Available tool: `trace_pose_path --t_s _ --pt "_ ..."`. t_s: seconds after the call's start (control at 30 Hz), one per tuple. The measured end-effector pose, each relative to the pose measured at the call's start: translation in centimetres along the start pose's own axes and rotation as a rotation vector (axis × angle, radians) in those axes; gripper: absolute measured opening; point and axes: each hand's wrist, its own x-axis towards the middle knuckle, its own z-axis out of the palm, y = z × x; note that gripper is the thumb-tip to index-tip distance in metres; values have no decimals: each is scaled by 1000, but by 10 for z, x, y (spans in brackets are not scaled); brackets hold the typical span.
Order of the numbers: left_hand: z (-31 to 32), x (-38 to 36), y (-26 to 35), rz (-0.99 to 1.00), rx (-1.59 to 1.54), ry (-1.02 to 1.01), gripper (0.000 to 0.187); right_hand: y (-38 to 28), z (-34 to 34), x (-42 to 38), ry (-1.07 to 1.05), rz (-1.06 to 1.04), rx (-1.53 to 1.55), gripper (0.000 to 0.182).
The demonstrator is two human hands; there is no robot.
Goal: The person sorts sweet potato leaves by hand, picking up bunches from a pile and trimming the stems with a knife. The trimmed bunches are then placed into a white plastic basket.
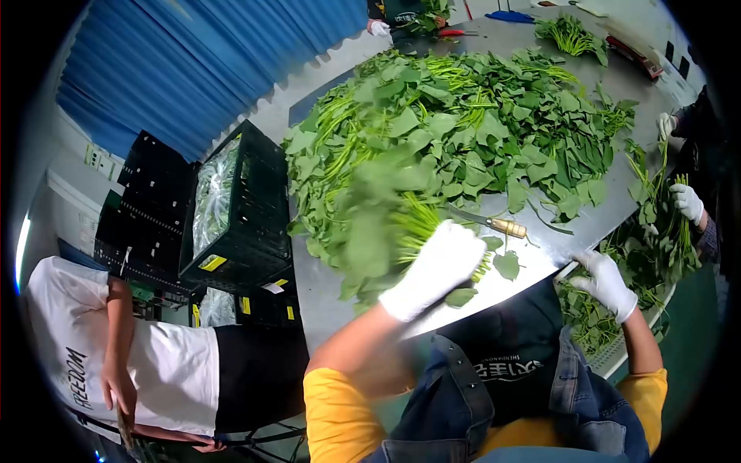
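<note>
My left hand (444, 262), in a white glove, is closed around a bunch of leafy greens (413, 224) over the metal table. The bunch's leaves are smeared by motion, and its stems point toward me. My right hand (606, 285), also gloved in white, is at the table's right edge beside a crate of greens (583, 316). Its fingers are apart and hold nothing I can see. A knife with a wooden handle (505, 227) lies on the table just beyond my left hand. Loose leaves (506, 265) lie near it.
A large heap of greens (478, 131) covers much of the metal table (594, 224). At right, a co-worker's gloved hand (687, 202) holds stems. Dark crates (258, 208) are stacked at left, near a person in a white shirt (170, 370). Another worker's glove (378, 28) shows at the far end.
</note>
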Motion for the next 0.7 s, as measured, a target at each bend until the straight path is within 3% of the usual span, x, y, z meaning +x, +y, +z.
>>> trace_pose_path --t_s 0.07,0.13,0.17,0.23,0.27,0.3,0.33,0.4,0.43,0.47,0.53,0.57,0.63,0.7 --pt "14 11 13 262 14 162 5 -34 -13 20 -75 60 627 50" --pt "38 25 30 466 92 295 7 -24 1 54 -316 -126 758 61" --pt "39 28 36 549 131 406 10 -35 5 59 -461 -77 1056 65" --pt "57 32 51 696 117 368 13 19 56 93 -729 -37 879 95" --pt "68 31 56 737 74 376 13 -16 46 83 -679 -98 1108 89" --pt "76 29 60 726 59 556 14 -32 57 86 -636 -142 1266 85" --pt "91 28 62 727 46 557 14 -38 69 88 -589 -188 1422 81" --pt "133 27 66 717 512 711 17 -23 74 96 -760 -192 1452 65" --pt "146 25 67 701 748 780 20 9 111 106 -641 31 1583 49" --pt "151 22 66 701 744 781 20 3 114 104 -605 49 1663 49" --pt "159 16 64 425 -874 118 29 -10 119 96 -561 28 1784 49" --pt "136 19 63 592 -307 -158 24 -12 123 94 -532 36 1831 49" --pt "127 16 70 711 -18 104 22 -19 124 89 -482 36 1889 49" --pt "120 18 76 737 109 220 22 -19 123 85 -428 45 1925 49"
